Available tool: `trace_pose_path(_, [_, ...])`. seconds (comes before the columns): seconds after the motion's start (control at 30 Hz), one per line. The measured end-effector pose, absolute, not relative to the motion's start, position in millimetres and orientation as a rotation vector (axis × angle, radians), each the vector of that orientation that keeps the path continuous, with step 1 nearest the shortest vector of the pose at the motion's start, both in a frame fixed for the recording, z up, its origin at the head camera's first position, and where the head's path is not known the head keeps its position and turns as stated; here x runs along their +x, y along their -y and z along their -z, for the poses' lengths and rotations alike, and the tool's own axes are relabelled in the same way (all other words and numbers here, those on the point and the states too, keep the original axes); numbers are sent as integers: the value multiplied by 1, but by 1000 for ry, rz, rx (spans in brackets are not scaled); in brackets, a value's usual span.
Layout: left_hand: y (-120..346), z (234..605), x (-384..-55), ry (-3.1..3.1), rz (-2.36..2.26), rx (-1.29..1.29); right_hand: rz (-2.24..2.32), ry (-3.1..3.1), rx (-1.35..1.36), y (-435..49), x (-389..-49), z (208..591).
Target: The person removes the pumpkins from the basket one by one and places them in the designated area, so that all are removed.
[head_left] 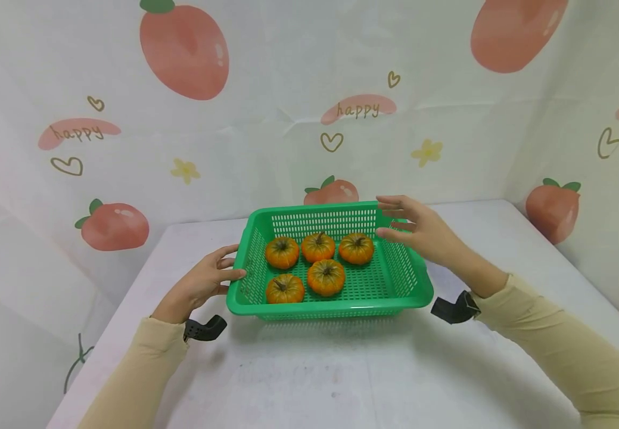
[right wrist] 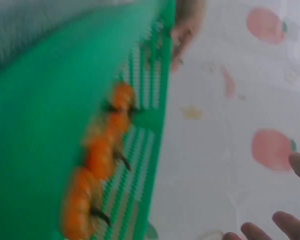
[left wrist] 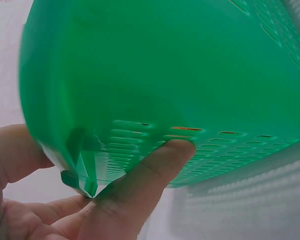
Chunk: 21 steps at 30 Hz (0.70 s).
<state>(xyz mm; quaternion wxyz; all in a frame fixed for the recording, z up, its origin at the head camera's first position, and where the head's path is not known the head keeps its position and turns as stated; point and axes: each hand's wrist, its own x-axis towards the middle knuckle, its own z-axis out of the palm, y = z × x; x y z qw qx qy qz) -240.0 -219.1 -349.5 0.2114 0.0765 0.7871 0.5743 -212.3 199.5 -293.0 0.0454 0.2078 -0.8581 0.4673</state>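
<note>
A green plastic basket (head_left: 336, 307) with slotted walls stands in the middle of the head view, over the white table. Several small orange pumpkins (head_left: 326, 277) with dark stems lie in it, mostly toward its left and middle. My left hand (head_left: 204, 280) grips the basket's left end, thumb at the rim; in the left wrist view one finger (left wrist: 155, 167) reaches under the slotted side. Over the back right corner, my right hand (head_left: 419, 232) is raised with fingers spread and nothing in its grasp. Its fingertips (right wrist: 289, 225) show apart from the basket in the right wrist view.
The white tabletop (head_left: 309, 375) extends in front of the basket and to both sides. Behind it hangs a pale cloth backdrop (head_left: 266, 149) printed with fruit, hearts and flowers. A black wrist mount (head_left: 454, 308) sits by the right sleeve, another mount (head_left: 205, 328) by the left.
</note>
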Motion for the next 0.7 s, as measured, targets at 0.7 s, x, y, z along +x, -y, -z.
trace_pose_path(0.7, [218, 350, -240, -2180, -1611, 202, -1571, 2894, 749, -128, -216, 352])
